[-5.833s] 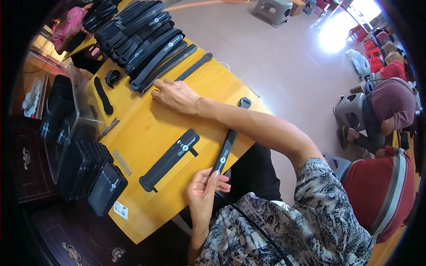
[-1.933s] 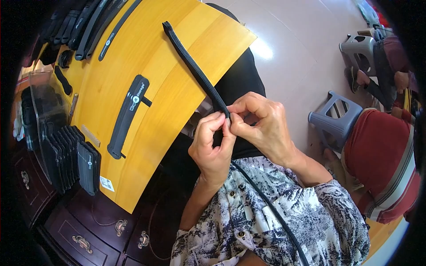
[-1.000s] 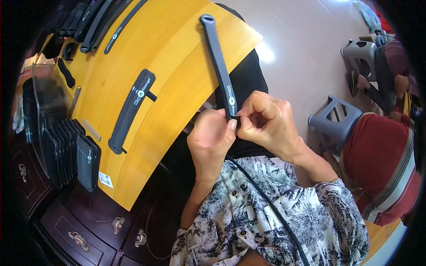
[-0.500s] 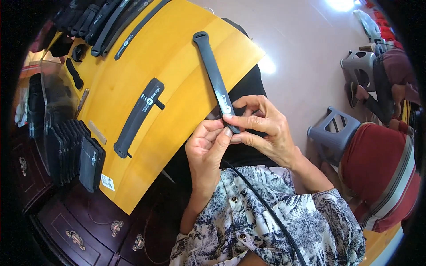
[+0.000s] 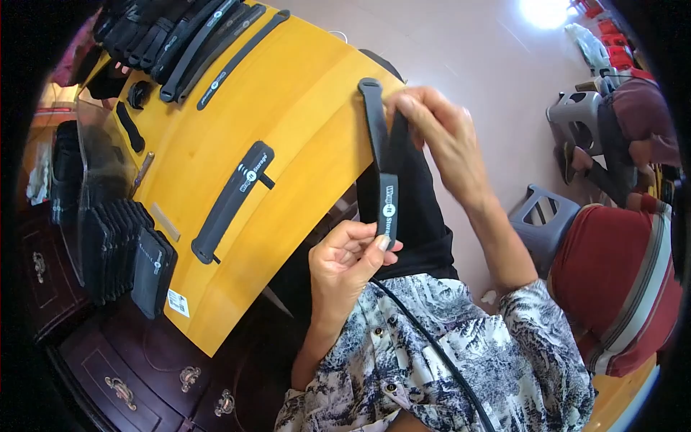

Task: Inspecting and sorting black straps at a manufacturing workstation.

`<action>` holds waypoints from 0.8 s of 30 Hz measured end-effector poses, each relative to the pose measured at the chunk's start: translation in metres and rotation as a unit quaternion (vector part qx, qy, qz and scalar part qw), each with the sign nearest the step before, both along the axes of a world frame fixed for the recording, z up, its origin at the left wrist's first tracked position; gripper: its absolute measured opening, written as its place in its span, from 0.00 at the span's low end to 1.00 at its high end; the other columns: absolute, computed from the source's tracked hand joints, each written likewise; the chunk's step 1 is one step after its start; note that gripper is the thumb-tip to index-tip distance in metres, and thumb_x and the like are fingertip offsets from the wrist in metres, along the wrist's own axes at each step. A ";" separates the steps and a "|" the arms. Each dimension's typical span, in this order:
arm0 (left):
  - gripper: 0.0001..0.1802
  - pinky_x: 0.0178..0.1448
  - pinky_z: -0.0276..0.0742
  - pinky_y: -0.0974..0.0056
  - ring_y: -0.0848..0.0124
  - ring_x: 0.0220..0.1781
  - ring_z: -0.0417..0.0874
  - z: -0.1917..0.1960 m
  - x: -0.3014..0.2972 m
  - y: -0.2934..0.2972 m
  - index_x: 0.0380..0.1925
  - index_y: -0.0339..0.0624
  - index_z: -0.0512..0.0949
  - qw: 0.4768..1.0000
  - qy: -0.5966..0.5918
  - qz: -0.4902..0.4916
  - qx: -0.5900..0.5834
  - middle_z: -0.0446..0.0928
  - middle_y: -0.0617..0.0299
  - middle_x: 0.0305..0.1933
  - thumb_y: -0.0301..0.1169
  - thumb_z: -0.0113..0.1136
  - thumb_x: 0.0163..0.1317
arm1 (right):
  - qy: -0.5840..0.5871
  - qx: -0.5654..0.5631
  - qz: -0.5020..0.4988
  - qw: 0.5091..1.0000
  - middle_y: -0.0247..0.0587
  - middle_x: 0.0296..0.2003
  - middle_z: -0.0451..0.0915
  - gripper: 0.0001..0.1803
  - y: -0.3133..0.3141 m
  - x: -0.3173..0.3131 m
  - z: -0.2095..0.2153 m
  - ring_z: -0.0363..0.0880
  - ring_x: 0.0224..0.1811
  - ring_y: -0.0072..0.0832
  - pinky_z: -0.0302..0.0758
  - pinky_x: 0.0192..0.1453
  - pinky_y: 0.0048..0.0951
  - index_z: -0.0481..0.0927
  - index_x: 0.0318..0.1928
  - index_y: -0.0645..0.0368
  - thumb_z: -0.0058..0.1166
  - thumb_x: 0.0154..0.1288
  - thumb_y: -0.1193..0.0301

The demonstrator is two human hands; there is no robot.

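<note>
In left hand [image 5: 340, 263], black strap [image 5: 387, 201]

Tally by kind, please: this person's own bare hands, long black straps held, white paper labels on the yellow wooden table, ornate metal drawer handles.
Left hand and right hand: 2
Held black strap: 1
White label: 1
Drawer handles in view: 4
Total: 8

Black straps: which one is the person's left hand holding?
The narrow strap extending past the edge of the yellow table; the left hand pinches its lower end. The other straps lie farther left, apart from this hand.
</note>
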State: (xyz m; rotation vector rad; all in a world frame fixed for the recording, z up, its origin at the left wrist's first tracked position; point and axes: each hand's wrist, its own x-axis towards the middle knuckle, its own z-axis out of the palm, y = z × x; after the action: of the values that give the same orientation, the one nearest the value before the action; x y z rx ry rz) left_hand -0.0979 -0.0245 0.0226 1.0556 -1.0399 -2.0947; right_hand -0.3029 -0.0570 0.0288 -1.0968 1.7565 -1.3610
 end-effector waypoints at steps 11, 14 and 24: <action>0.05 0.37 0.78 0.73 0.76 0.29 0.82 -0.001 0.025 -0.005 0.37 0.31 0.75 1.000 -0.020 -0.007 -0.015 0.81 0.52 0.32 0.22 0.58 0.62 | 0.059 -0.045 -0.110 0.991 0.32 0.25 0.79 0.19 -0.140 -0.095 -0.038 0.74 0.27 0.18 0.74 0.30 0.22 0.84 0.37 0.60 0.51 0.68 0.56; 0.05 0.36 0.79 0.73 0.75 0.28 0.82 -0.002 0.030 -0.012 0.37 0.31 0.75 1.000 -0.023 -0.003 -0.007 0.81 0.52 0.32 0.22 0.58 0.62 | 0.094 -0.048 -0.131 0.986 0.35 0.25 0.80 0.19 -0.173 -0.131 -0.051 0.77 0.26 0.20 0.77 0.31 0.24 0.84 0.36 0.61 0.52 0.66 0.57; 0.07 0.37 0.78 0.72 0.73 0.30 0.82 -0.001 0.037 -0.025 0.41 0.31 0.73 0.999 -0.016 -0.019 0.043 0.81 0.52 0.33 0.23 0.55 0.65 | 0.314 -0.190 -0.172 0.914 0.37 0.30 0.84 0.12 -0.176 -0.131 0.022 0.85 0.28 0.24 0.79 0.30 0.20 0.82 0.38 0.61 0.54 0.67 0.65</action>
State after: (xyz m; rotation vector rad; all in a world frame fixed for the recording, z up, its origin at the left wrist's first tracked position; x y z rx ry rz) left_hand -0.0613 -0.0495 0.0211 1.1229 -1.0001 -2.1763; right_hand -0.4334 -0.2334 0.0507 -1.6325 2.2815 -1.7477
